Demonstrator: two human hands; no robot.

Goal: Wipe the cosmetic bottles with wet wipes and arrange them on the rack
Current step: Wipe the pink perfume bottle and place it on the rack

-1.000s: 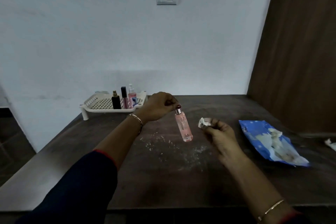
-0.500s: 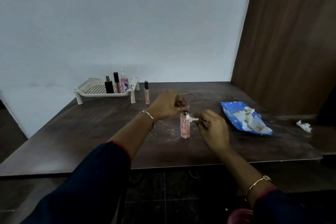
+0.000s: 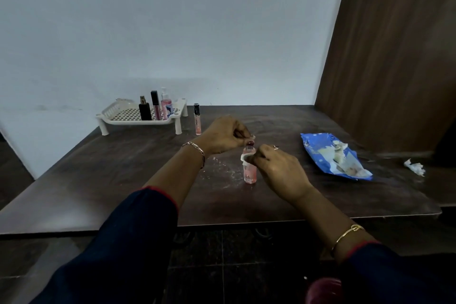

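A small pink bottle stands upright on the dark table at its middle. My left hand pinches its cap from above. My right hand holds a white wet wipe against the bottle's upper part. A white perforated rack stands at the table's back left with a black perfume bottle, a dark-capped pink tube and a pink pump bottle on it. A lip gloss tube stands on the table just right of the rack.
A blue wet-wipe pack lies open to the right. A crumpled used wipe lies near the right edge. White powdery specks mark the table around the bottle. A brown wooden panel rises at the right.
The pink bottle came down from hanging tilted in the air and now stands on the table. My right hand brought the wipe up against it. The camera view dropped and shifted right.
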